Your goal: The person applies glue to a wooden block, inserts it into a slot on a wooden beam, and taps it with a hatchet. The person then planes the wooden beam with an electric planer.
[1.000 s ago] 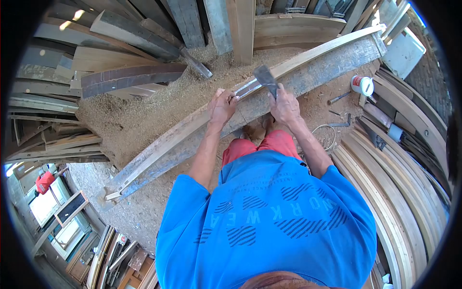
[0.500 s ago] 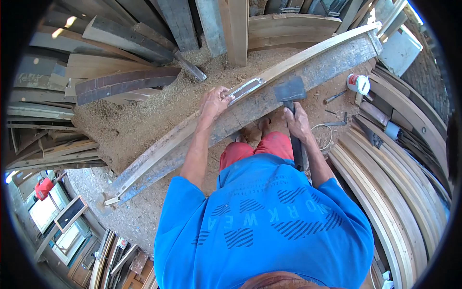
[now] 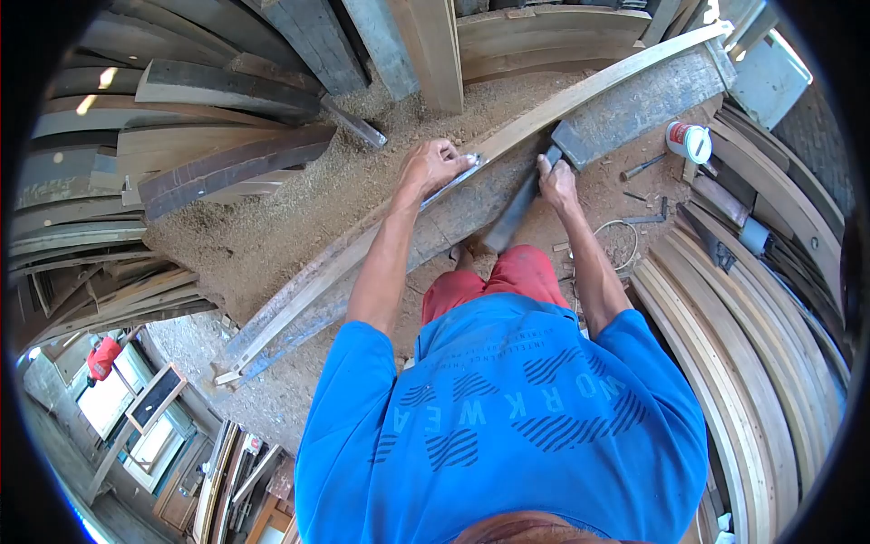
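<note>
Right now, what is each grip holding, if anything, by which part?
Right grip: a mallet, by its handle just below the head. Left grip: at the wooden strip; whether it holds anything is unclear.

The shirt (image 3: 498, 394) was blue, the shorts (image 3: 530, 272) red
Dark striped patches (image 3: 450, 449) and pale letters (image 3: 471, 413) marked the shirt; the hammer (image 3: 573, 145) was dark grey, the wood strip (image 3: 548, 111) pale tan, the bucket (image 3: 689, 143) white and red

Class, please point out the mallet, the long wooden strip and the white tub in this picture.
Mallet (image 3: 519, 203): head view, on its handle.
Long wooden strip (image 3: 555, 108): head view, on its pale upper face.
White tub (image 3: 679, 139): head view, on its labelled side.
</note>
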